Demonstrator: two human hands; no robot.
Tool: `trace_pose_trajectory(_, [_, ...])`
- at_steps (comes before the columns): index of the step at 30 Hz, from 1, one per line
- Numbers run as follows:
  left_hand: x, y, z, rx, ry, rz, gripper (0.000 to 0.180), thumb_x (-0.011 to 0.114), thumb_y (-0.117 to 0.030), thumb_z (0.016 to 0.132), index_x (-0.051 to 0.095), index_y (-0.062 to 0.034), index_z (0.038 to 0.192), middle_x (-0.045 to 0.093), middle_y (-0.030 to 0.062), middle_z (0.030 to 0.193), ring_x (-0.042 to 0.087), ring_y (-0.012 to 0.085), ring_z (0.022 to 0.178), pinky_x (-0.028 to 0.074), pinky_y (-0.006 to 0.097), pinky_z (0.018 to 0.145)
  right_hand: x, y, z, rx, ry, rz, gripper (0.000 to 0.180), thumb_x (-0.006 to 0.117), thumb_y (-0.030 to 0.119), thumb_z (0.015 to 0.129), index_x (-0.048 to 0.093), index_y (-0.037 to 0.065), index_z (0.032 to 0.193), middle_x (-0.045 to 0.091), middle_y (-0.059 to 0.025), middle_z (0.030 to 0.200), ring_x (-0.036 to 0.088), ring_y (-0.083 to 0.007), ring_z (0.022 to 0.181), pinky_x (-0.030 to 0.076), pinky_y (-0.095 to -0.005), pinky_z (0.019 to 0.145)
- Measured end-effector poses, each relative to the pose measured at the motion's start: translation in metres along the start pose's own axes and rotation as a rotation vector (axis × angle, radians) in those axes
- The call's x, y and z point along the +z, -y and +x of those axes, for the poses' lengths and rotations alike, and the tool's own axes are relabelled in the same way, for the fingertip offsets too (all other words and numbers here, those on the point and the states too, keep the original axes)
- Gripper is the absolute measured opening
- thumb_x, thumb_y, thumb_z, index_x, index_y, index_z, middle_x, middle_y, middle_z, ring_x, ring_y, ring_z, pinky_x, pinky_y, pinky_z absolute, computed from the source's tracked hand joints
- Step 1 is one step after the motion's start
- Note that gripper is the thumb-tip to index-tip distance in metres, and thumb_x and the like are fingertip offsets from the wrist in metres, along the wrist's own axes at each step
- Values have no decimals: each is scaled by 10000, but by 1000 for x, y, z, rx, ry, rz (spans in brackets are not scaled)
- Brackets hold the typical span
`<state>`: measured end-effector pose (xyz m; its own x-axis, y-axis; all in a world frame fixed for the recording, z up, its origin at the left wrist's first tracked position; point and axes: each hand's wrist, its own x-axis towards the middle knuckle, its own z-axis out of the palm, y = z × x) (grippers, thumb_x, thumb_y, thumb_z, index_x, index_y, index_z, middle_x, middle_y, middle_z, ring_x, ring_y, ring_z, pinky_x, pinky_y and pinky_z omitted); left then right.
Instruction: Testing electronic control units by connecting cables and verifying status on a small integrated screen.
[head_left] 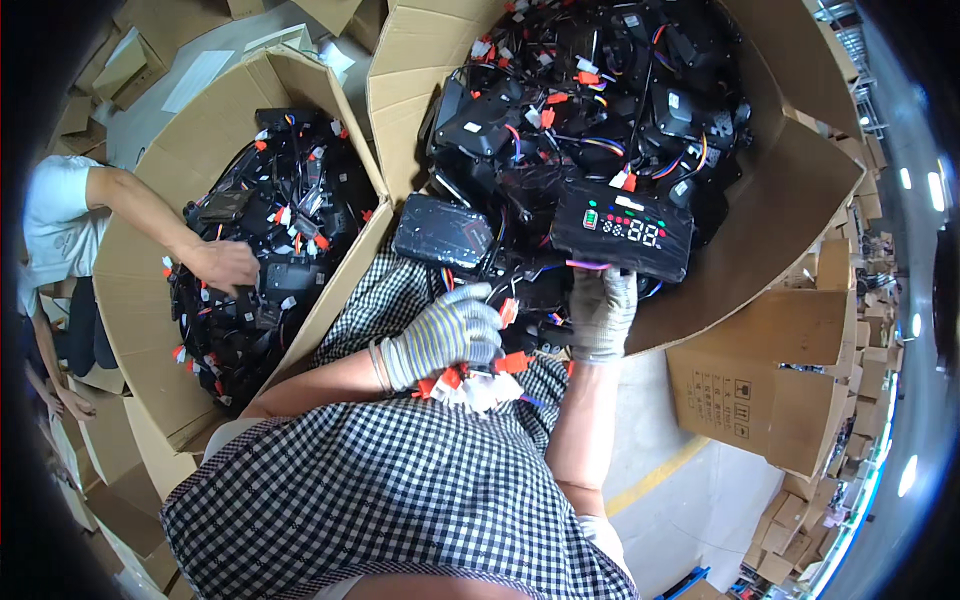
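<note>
Head view: the left of two fisheye cameras worn side by side on the head, upright, facing steeply down and forward.
Checked apron (370, 490): closest to the lens, seen from above across the lower middle.
Left hand (445, 338) and right hand (603, 315): a little farther off, near the centre, looked down on from the wearer's own side.
Big carton (755, 240): beyond the hands, seen into through its open top.
Co-worker (62, 215): farther off, at the left.
Stacked boxes (872, 380): distant, bent along the right rim.
</note>
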<state>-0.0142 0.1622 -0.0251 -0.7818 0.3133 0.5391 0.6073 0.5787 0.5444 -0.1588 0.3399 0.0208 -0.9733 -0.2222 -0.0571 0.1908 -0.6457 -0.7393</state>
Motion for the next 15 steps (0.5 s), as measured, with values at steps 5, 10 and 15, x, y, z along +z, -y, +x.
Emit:
trace_pose_trajectory(5, [-10, 1, -7, -170, -136, -90, 188, 584, -237, 739, 646, -164, 902, 626, 14, 966, 577, 184, 1009, 332, 456, 1042, 9, 16, -72, 50, -19, -806, 328, 504, 123, 923, 515, -4, 1226, 579, -88, 1143, 541, -167, 1046, 423, -299, 915])
trace_pose_trajectory(10, [-19, -1, 0, -101, -136, -109, 231, 627, -278, 713, 629, -168, 916, 629, 5, 952, 576, 220, 984, 360, 480, 1008, 31, 35, -128, 680, 438, -874, 373, 564, 296, 912, 576, 23, 1165, 652, -45, 913, 597, -104, 802, 466, -234, 745])
trace_pose_trajectory(15, [-28, -1, -7, -168, -226, 63, 166, 624, -255, 758, 596, -141, 876, 609, 27, 902, 574, 210, 920, 384, 447, 935, 22, 62, -109, 439, 33, -834, 231, 571, 157, 902, 615, 5, 1070, 612, -2, 835, 540, -70, 737, 436, -211, 666])
